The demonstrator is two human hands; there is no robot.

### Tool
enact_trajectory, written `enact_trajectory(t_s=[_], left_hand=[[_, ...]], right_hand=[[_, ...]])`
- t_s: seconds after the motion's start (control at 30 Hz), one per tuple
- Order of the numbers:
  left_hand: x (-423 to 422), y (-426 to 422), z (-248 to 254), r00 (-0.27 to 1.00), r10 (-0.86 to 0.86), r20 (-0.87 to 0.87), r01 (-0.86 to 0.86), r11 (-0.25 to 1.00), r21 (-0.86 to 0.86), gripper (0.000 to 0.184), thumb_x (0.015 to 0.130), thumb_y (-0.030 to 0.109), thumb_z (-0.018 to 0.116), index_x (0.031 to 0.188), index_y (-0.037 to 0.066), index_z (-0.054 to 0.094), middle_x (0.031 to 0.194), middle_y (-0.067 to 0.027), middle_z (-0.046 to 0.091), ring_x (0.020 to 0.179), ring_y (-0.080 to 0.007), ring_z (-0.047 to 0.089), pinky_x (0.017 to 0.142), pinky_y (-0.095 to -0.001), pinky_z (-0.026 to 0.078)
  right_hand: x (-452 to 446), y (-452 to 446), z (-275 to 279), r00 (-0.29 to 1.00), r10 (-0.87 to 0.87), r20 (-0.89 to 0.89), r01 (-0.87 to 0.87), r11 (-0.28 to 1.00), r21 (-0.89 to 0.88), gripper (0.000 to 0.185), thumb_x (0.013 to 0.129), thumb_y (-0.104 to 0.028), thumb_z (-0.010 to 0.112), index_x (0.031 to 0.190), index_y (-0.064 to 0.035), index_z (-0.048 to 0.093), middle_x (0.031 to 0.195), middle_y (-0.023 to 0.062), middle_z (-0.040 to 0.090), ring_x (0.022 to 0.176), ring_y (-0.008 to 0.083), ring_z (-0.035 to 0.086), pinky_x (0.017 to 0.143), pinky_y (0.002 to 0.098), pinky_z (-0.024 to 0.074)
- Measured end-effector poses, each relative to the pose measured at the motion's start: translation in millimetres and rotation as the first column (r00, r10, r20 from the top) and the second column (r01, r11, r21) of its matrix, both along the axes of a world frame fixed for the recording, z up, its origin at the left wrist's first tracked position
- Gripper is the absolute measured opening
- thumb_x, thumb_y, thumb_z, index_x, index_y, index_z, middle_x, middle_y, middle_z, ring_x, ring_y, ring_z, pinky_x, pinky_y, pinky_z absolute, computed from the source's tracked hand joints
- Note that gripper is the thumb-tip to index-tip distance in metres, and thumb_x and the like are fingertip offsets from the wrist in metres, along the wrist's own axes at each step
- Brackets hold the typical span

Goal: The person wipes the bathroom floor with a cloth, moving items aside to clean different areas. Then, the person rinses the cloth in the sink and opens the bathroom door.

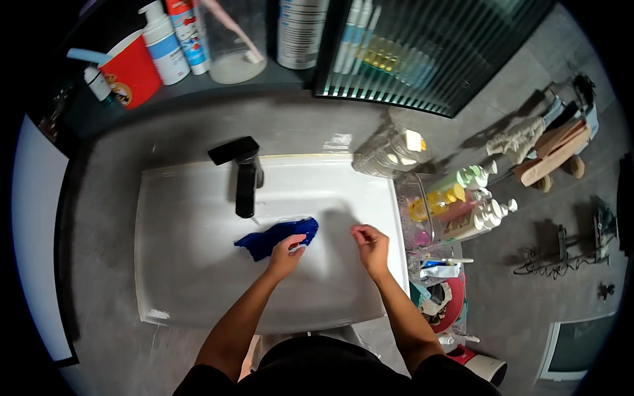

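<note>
A wet-looking dark blue cloth [265, 240] lies bunched in the white sink [191, 277], just below the black faucet [246, 188]. My left hand [285, 256] is over the cloth's right part, thumb and index finger apart with a pale gap between them. Whether those fingertips touch the fabric is hard to tell. To the right, apart from the cloth, my right hand [373, 249] hovers above the basin with its fingers curled and fingertips together. Anything small inside that pinch is hidden.
At the basin's back right corner stands a clear ribbed container [389, 155]. Pump bottles [456, 198] crowd a rack along the right side. Above the sink, a shelf [198, 99] bears a red cup [132, 69] and several bottles, beside a ribbed glass cabinet [409, 59].
</note>
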State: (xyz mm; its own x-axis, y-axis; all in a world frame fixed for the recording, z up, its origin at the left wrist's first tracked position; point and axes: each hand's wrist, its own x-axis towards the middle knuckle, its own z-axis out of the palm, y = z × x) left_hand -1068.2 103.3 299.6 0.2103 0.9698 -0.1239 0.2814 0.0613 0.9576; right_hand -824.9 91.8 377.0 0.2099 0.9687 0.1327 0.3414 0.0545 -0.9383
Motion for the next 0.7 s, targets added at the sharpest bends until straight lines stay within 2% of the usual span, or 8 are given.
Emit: enact_trajectory(t_s=[0.1, 0.2, 0.3, 0.4, 0.5, 0.6, 0.67, 0.7], left_hand=[[20, -2, 12, 0.999, -0.038, 0.011, 0.038, 0.999, -0.010, 0.034, 0.086, 0.005, 0.067, 0.120, 0.009, 0.064, 0.119, -0.0077, 0.066, 0.105, -0.0227, 0.065, 0.083, -0.0315, 0.056], [30, -3, 17, 0.997, -0.071, -0.027, 0.071, 0.997, -0.003, 0.036, 0.088, 0.004, 0.067, 0.124, 0.009, 0.063, 0.119, -0.0057, 0.066, 0.108, -0.0182, 0.063, 0.085, -0.0295, 0.054], [36, -1, 15, 0.996, -0.082, -0.036, 0.083, 0.997, 0.010, 0.039, 0.086, 0.003, 0.067, 0.124, 0.009, 0.062, 0.123, -0.0077, 0.065, 0.107, -0.0228, 0.064, 0.084, -0.0323, 0.055], [38, -2, 6, 0.996, -0.082, -0.037, 0.083, 0.996, 0.011, 0.040, 0.085, 0.004, 0.068, 0.124, 0.010, 0.062, 0.124, -0.0087, 0.064, 0.107, -0.0250, 0.063, 0.083, -0.0337, 0.056], [38, -2, 7, 0.992, -0.092, -0.091, 0.093, 0.996, 0.004, 0.044, 0.083, 0.005, 0.070, 0.125, 0.011, 0.060, 0.123, -0.0107, 0.064, 0.110, -0.0282, 0.062, 0.086, -0.0356, 0.054], [30, -3, 2, 0.969, -0.048, -0.243, 0.079, 0.990, 0.117, 0.052, 0.080, 0.007, 0.071, 0.129, 0.011, 0.056, 0.129, -0.0146, 0.059, 0.118, -0.0324, 0.056, 0.096, -0.0392, 0.048], [17, -4, -22, 0.929, 0.080, -0.362, 0.049, 0.942, 0.333, 0.057, 0.078, 0.009, 0.072, 0.132, 0.012, 0.053, 0.135, -0.0172, 0.053, 0.125, -0.0348, 0.050, 0.103, -0.0412, 0.042], [8, -4, -17, 0.879, 0.100, -0.465, 0.027, 0.966, 0.258, 0.063, 0.078, 0.011, 0.073, 0.136, 0.013, 0.050, 0.143, -0.0183, 0.044, 0.133, -0.0361, 0.041, 0.110, -0.0429, 0.034]], right_hand=[[36, -9, 21, 0.978, -0.197, 0.069, 0.196, 0.980, 0.017, 0.014, 0.092, -0.007, 0.064, 0.102, 0.0015, 0.069, 0.091, 0.0085, 0.070, 0.081, 0.0122, 0.063, 0.070, 0.0241, 0.0517], [71, -19, 11, 0.952, -0.012, 0.306, 0.031, 0.998, -0.058, 0.040, 0.083, -0.006, 0.074, 0.121, -0.0035, 0.063, 0.122, 0.0146, 0.063, 0.085, 0.0190, 0.068, 0.064, 0.0286, 0.0548], [84, -31, 14, 0.902, -0.014, 0.432, 0.048, 0.997, -0.068, 0.053, 0.076, -0.008, 0.079, 0.126, -0.0065, 0.061, 0.130, 0.0159, 0.057, 0.091, 0.0247, 0.068, 0.062, 0.0328, 0.0552], [81, -40, 35, 0.886, -0.021, 0.464, 0.100, 0.984, -0.147, 0.054, 0.073, -0.012, 0.082, 0.124, -0.0076, 0.062, 0.124, 0.0146, 0.061, 0.087, 0.0270, 0.068, 0.060, 0.0340, 0.0542], [76, -42, 38, 0.800, -0.077, 0.596, 0.100, 0.995, -0.005, 0.048, 0.074, -0.012, 0.080, 0.119, -0.0077, 0.064, 0.115, 0.0130, 0.064, 0.075, 0.0241, 0.068, 0.060, 0.0341, 0.0536], [46, -43, 50, 0.909, -0.004, 0.418, 0.088, 0.979, -0.182, 0.037, 0.078, -0.010, 0.075, 0.114, -0.0086, 0.065, 0.109, 0.0131, 0.066, 0.070, 0.0254, 0.067, 0.063, 0.0352, 0.0536], [14, -44, 30, 0.909, 0.206, 0.364, -0.166, 0.977, -0.136, 0.034, 0.084, -0.008, 0.068, 0.117, -0.0111, 0.064, 0.110, 0.0131, 0.066, 0.083, 0.0306, 0.068, 0.071, 0.0378, 0.0551], [-6, -43, 29, 0.839, 0.335, 0.429, -0.290, 0.942, -0.169, 0.037, 0.083, -0.010, 0.069, 0.119, -0.0127, 0.063, 0.114, 0.0117, 0.065, 0.097, 0.0308, 0.066, 0.080, 0.0386, 0.0546]])
